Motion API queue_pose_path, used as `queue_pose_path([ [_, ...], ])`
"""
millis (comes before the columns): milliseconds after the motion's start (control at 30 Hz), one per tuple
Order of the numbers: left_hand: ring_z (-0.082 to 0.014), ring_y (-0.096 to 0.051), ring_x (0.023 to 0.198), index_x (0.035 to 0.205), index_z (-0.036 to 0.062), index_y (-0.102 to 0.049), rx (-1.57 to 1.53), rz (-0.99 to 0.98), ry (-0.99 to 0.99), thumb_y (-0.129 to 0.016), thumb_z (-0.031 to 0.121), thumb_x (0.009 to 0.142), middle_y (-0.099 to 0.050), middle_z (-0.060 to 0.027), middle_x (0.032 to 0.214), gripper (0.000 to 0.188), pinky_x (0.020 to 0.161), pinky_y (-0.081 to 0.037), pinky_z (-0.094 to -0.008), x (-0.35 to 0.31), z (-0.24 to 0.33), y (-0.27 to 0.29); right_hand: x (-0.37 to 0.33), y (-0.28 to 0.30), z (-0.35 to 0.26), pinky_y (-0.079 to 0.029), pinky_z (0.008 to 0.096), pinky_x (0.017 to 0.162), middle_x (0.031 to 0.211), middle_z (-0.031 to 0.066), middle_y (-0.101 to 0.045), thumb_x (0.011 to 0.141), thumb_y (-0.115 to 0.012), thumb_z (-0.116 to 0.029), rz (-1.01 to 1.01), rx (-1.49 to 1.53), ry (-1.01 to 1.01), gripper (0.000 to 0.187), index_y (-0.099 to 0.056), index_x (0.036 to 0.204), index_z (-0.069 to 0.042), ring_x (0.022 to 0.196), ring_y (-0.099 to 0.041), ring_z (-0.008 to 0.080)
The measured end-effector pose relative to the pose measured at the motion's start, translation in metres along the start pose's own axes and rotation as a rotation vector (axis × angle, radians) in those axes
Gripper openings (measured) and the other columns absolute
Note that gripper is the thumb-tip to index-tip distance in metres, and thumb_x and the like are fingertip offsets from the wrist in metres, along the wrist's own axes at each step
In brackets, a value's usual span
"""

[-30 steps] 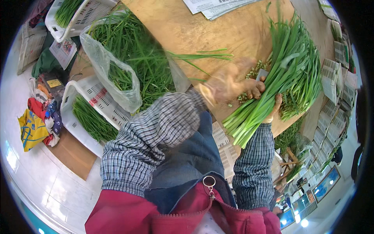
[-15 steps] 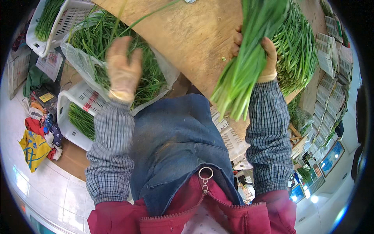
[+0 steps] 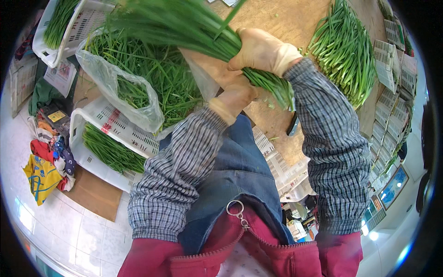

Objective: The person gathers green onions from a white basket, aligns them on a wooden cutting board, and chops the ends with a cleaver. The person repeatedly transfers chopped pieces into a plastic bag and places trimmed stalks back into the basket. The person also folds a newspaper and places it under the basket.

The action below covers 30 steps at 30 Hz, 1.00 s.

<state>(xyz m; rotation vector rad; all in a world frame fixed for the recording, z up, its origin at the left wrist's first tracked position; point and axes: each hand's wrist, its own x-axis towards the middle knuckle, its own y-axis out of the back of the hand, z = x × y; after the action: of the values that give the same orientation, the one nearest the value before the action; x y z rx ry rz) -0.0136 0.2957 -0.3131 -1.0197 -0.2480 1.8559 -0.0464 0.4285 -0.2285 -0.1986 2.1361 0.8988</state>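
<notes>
A thick bunch of garlic chives [image 3: 189, 28] slants across in front of me, its leaves to the upper left and its stem ends to the lower right. From above, my gloved right hand [image 3: 263, 50] is closed around it. My left hand [image 3: 236, 95], also gloved, is closed against the underside near the stems, its fingertips partly hidden. Below the leaf end, a clear plastic bag [image 3: 150, 108] gapes around loose green leaves [image 3: 170, 83]. A large pile of garlic chives [image 3: 346, 53] lies on the wooden table [image 3: 258, 16] at right.
White plastic baskets [image 3: 78, 122] holding chives stand at left, one near and one farther back. A dark-handled tool [image 3: 293, 124] lies near the table's front edge. Colourful cloths and a yellow bag [image 3: 42, 179] rest farther left. Newspaper-like sheets [image 3: 386, 64] line the right side.
My right hand has carried the bunch left from beside the pile, turning its leaves toward the bag. My left hand has moved right, from above the bag to the bunch.
</notes>
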Motion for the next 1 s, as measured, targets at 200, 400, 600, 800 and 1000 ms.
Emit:
queue_pose_path([
  [200, -0.0292, -0.062, 0.088, 0.096, -0.0008, -0.063, 0.574, 0.088, 0.118, -0.060, 0.006, 0.075, -0.065, -0.0180, 0.090, 0.022, 0.073, -0.049, -0.0338, 0.042, -0.048, 0.034, 0.033, -0.036, 0.027, -0.050, 0.0410, 0.074, 0.089, 0.0221, -0.062, 0.060, -0.074, -0.029, 0.132, -0.320, -0.028, 0.050, -0.056, 0.095, 0.003, 0.088, -0.061, 0.0349],
  [400, -0.0281, -0.057, 0.102, 0.110, -0.0010, -0.058, 1.076, 0.153, -0.778, -0.064, 0.005, 0.069, -0.061, -0.0129, 0.109, 0.042, 0.088, -0.044, -0.0374, -0.032, 0.044, 0.010, 0.033, -0.057, 0.050, -0.052, 0.0406, 0.068, 0.095, 0.0195, -0.059, 0.070, -0.063, -0.015, 0.504, -0.519, 0.084, 0.031, -0.059, 0.096, 0.001, 0.087, -0.061, 0.0300],
  [600, -0.0255, -0.027, 0.134, 0.143, 0.0059, -0.016, 2.112, 0.088, -0.431, -0.069, 0.034, 0.068, -0.032, -0.0116, 0.142, 0.097, 0.106, -0.009, -0.0575, 0.036, 0.068, 0.050, 0.022, -0.052, 0.046, -0.048, 0.0479, 0.072, 0.097, 0.0150, -0.060, 0.076, -0.061, -0.018, 0.384, -0.558, 0.100, 0.041, -0.055, 0.110, 0.004, 0.091, -0.059, 0.0274],
  [800, -0.0244, -0.028, 0.133, 0.141, 0.0083, -0.023, 2.210, 0.087, -0.390, -0.069, 0.034, 0.069, -0.031, -0.0099, 0.142, 0.090, 0.105, -0.013, -0.0561, 0.038, 0.068, 0.057, -0.039, -0.058, 0.083, -0.032, 0.0503, 0.099, 0.132, 0.0132, -0.043, 0.067, -0.072, -0.035, 0.749, -0.594, 0.003, 0.085, -0.032, 0.133, -0.001, 0.124, -0.041, 0.0296],
  [1000, -0.0290, -0.024, 0.135, 0.142, 0.0049, -0.019, 2.384, 0.053, -0.172, -0.074, 0.041, 0.062, -0.027, -0.0119, 0.145, 0.103, 0.106, -0.011, -0.0557, 0.031, 0.090, 0.005, -0.032, -0.083, 0.140, -0.032, 0.0515, 0.099, 0.126, 0.0159, -0.048, 0.075, -0.061, -0.016, 0.734, -0.421, 0.088, 0.059, -0.039, 0.128, 0.000, 0.119, -0.046, 0.0312],
])
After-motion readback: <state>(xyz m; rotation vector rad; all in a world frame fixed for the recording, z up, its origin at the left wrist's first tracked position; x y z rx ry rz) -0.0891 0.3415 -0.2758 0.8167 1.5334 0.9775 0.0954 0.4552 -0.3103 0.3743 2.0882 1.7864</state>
